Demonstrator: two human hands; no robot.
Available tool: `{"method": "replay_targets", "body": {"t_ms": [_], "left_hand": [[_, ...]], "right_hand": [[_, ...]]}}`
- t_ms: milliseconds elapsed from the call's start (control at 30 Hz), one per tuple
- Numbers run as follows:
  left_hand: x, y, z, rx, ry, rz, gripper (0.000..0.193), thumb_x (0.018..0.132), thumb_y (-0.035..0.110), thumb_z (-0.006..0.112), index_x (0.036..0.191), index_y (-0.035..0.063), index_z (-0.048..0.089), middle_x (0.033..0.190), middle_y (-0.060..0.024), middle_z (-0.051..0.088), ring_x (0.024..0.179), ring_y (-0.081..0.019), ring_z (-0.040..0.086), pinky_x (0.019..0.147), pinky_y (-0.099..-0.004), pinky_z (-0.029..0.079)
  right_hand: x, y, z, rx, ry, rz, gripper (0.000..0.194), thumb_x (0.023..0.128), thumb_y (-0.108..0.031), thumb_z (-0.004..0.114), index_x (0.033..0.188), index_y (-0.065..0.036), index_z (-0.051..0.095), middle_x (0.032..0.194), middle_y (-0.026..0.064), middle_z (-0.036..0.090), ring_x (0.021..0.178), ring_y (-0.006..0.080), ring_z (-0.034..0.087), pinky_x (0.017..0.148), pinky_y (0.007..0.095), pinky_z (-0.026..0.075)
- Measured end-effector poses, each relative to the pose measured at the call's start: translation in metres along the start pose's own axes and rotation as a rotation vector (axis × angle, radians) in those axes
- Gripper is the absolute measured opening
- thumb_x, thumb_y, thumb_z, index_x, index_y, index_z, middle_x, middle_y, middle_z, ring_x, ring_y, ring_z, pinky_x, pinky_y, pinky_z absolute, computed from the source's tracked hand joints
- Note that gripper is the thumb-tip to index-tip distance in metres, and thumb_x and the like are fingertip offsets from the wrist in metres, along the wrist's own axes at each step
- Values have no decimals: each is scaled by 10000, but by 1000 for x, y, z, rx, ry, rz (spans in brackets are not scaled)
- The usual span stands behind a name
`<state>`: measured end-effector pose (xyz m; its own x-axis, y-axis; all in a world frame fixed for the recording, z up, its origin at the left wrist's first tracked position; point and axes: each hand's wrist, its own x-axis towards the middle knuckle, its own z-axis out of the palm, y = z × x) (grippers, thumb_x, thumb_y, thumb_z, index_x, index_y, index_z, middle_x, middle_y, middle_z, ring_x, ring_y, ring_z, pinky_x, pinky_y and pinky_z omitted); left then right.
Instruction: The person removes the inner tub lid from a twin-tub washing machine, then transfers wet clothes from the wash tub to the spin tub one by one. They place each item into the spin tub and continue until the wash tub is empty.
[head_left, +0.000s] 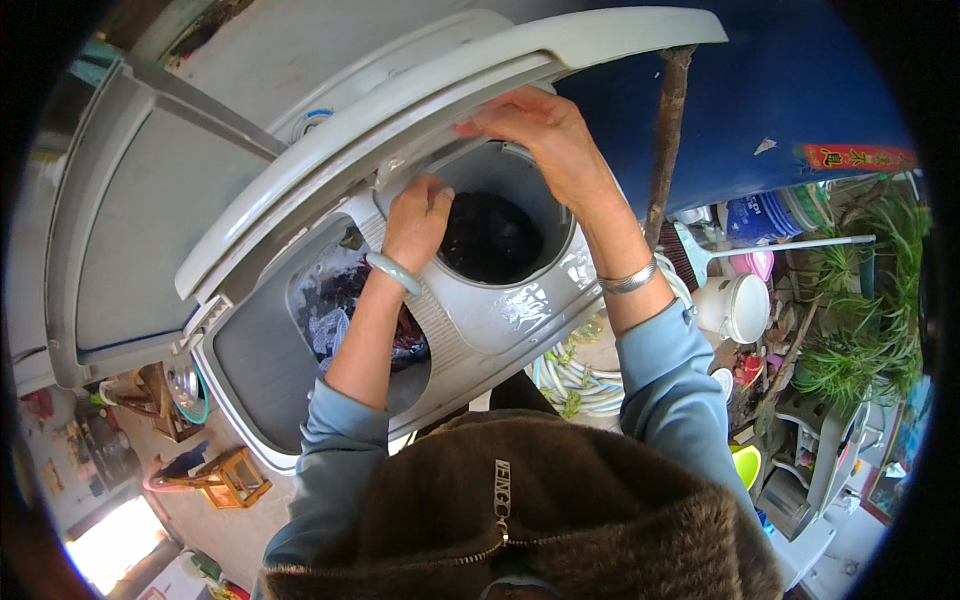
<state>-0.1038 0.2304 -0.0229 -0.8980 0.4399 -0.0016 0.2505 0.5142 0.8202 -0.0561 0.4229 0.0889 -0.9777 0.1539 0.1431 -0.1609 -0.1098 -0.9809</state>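
A twin-tub washing machine stands before me with its white lid raised. Dark wet-looking laundry lies inside the round spin tub. My left hand is over that tub's left rim, fingers curled and blurred, a pale bangle at the wrist. Above the far rim, under the raised lid, is my right hand, its fingertips blurred. A translucent plastic flap is close to both hands; whether either grips it is unclear. Mixed clothes sit in sudsy water in the wash tub, partly behind my left forearm.
A wooden stick stands under the lid's right end. Right of the machine are a coiled hose, a white bucket, a broom and green plants. A wooden stool is on the floor at lower left.
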Motion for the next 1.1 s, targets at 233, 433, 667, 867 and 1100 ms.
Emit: {"method": "replay_targets", "body": {"t_ms": [233,433,667,867,1100], "left_hand": [[29,-27,14,35,3,-98,401,907,273,624,1140,-53,638,1092,-245,673,993,-307,656,874,-353,492],[37,-36,11,-115,47,24,490,949,431,585,1131,-17,668,1025,-119,691,931,-204,649,819,-306,499],[51,-55,13,-87,7,-22,498,927,459,605,1068,-13,682,954,-107,686,865,-179,634,754,-298,507],[38,-56,12,179,-68,36,447,932,402,568,1113,5,668,1019,-172,691,907,-285,644,839,-372,501],[51,-53,24,115,-54,231,415,936,359,547,1126,9,661,1080,-185,678,971,-335,627,899,-406,473]], "right_hand": [[-13,14,-11,49,-32,-30,234,909,-122,593,1054,41,677,1027,200,709,1023,265,680,945,354,506],[-37,45,-45,479,-443,42,360,919,-220,563,1130,57,652,1138,262,662,1094,322,650,967,414,493],[7,179,-34,-679,-592,842,1048,698,-632,735,1437,25,386,1396,254,488,1285,359,499,1005,417,467],[7,318,12,-1057,-585,833,1365,598,-644,811,1514,75,100,1562,283,194,1464,369,183,1193,390,199],[4,419,7,-1251,-638,902,1156,661,-554,796,1465,88,269,1492,296,333,1400,389,322,1155,382,289]]}}
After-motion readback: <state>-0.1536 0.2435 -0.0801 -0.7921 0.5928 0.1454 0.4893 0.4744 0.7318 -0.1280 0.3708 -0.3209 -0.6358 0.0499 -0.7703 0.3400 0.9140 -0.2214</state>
